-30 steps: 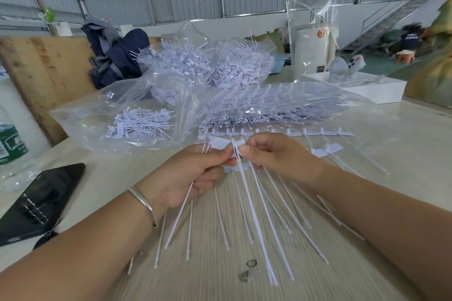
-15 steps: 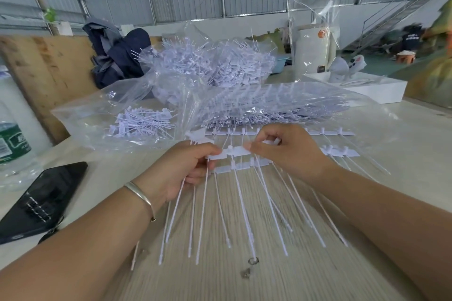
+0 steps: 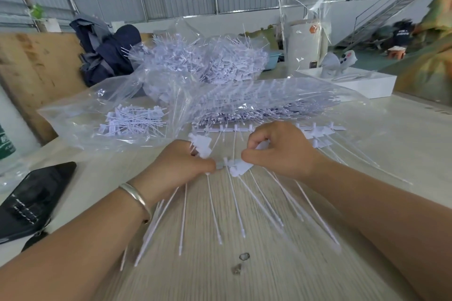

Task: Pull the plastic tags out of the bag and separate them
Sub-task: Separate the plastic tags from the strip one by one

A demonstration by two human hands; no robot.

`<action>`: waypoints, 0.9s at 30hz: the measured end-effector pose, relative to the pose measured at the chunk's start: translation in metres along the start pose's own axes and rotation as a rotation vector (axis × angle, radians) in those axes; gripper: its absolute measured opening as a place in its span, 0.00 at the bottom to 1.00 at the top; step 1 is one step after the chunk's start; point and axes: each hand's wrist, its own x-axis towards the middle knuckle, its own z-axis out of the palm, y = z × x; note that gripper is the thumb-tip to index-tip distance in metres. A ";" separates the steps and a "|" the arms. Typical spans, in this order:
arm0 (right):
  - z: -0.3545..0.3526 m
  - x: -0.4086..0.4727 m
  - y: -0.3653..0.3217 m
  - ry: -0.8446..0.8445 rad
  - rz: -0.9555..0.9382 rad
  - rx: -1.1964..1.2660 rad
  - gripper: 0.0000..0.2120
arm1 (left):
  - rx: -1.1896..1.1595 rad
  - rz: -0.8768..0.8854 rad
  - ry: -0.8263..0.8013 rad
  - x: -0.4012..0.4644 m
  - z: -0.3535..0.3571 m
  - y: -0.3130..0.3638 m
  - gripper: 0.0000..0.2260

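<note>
Both grips, left hand [image 3: 181, 166] and right hand [image 3: 281, 151], pinch white long-stemmed plastic tags [image 3: 234, 168].

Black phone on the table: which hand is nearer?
Left. The left hand pinches the tag strip just right of the black phone; the right hand grips the same strip farther right, beyond the left hand.

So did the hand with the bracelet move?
Yes. The left hand has shifted a little left, toward the black phone, pulling apart from the right hand while gripping plastic tags.
</note>
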 end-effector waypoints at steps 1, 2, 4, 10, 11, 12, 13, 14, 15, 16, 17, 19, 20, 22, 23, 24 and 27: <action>0.000 0.001 0.001 0.016 -0.012 -0.020 0.09 | 0.038 0.014 0.052 0.002 -0.001 -0.002 0.08; -0.001 0.002 0.002 0.030 -0.021 -0.041 0.09 | 0.033 0.017 0.082 0.002 -0.002 -0.003 0.10; -0.002 0.003 0.003 0.045 -0.023 -0.053 0.10 | -0.088 0.006 0.063 0.004 -0.005 -0.004 0.12; -0.002 0.003 0.000 0.012 -0.104 -0.107 0.10 | -0.372 -0.085 -0.001 0.002 0.002 0.001 0.12; -0.002 0.003 0.000 0.007 -0.112 -0.117 0.10 | -0.428 -0.113 -0.009 0.001 0.003 0.002 0.12; -0.002 0.003 0.001 0.004 -0.117 -0.129 0.11 | -0.488 -0.144 -0.032 0.001 0.002 0.003 0.12; -0.002 0.004 0.002 0.003 -0.119 -0.147 0.11 | -0.537 -0.171 -0.071 0.001 0.002 0.002 0.13; -0.002 0.004 0.003 0.001 -0.120 -0.165 0.12 | -0.566 -0.195 -0.117 0.001 0.002 0.002 0.14; -0.001 0.004 0.004 -0.004 -0.120 -0.174 0.12 | -0.578 -0.214 -0.153 0.001 0.001 0.001 0.15; 0.000 0.004 0.005 -0.011 -0.121 -0.178 0.12 | -0.584 -0.228 -0.173 0.001 0.002 0.001 0.15; 0.000 0.004 0.006 -0.019 -0.122 -0.186 0.11 | -0.591 -0.238 -0.183 0.001 0.002 0.001 0.15; 0.002 0.004 0.008 -0.024 -0.132 -0.213 0.09 | -0.615 -0.249 -0.198 0.002 0.003 0.002 0.15; 0.002 0.004 0.008 -0.018 -0.142 -0.223 0.08 | -0.634 -0.250 -0.212 0.001 0.003 0.003 0.14; 0.004 0.004 0.008 -0.006 -0.166 -0.236 0.07 | -0.680 -0.253 -0.237 0.000 0.003 0.005 0.15; 0.004 0.004 0.008 -0.002 -0.177 -0.241 0.07 | -0.701 -0.252 -0.244 0.000 0.002 0.006 0.17; 0.005 0.004 0.008 0.001 -0.187 -0.245 0.07 | -0.715 -0.246 -0.250 0.000 0.001 0.006 0.18; 0.005 0.003 0.008 0.014 -0.206 -0.263 0.07 | -0.705 -0.220 -0.272 0.000 -0.001 0.007 0.20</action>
